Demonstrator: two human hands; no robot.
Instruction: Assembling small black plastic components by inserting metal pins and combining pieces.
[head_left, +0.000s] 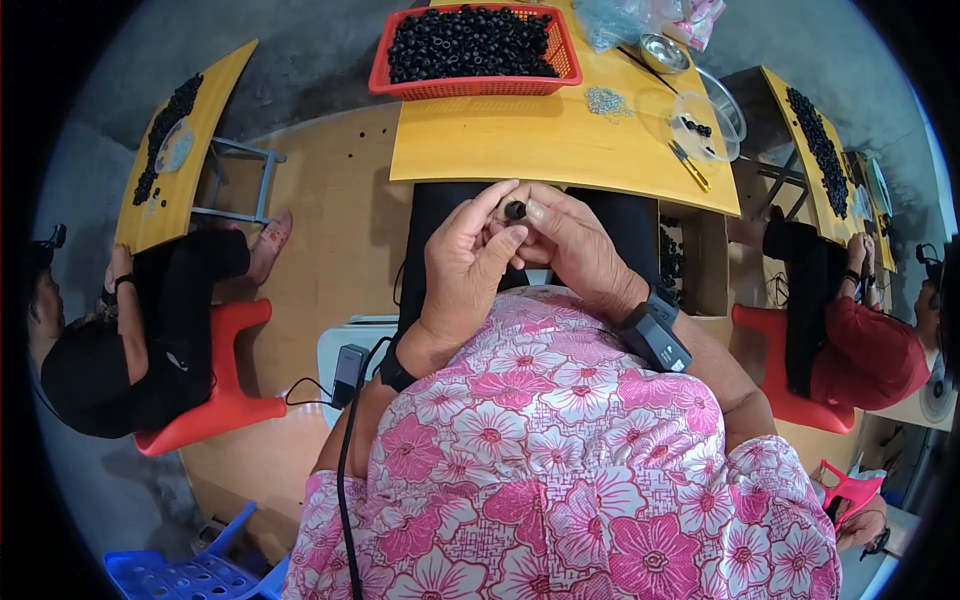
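Observation:
My left hand (468, 262) and my right hand (573, 243) meet just below the near edge of the yellow table (520, 145), above my lap. Between their fingertips they pinch a small black ring-shaped part (515, 210). A red basket (470, 82) heaped with many such black parts stands at the table's far side. A little pile of small metal pieces (606, 101) lies to the right of the table's middle. A clear round dish (697, 125) with a few black parts sits near the right edge, a yellow-handled tool (689, 166) beside it.
A metal bowl (664, 53) and clear plastic bags (625, 18) lie at the far right of the table. A person on a red stool (215, 405) works at a table on the left, another person (850, 340) on the right. A cardboard box (690, 262) stands under the table.

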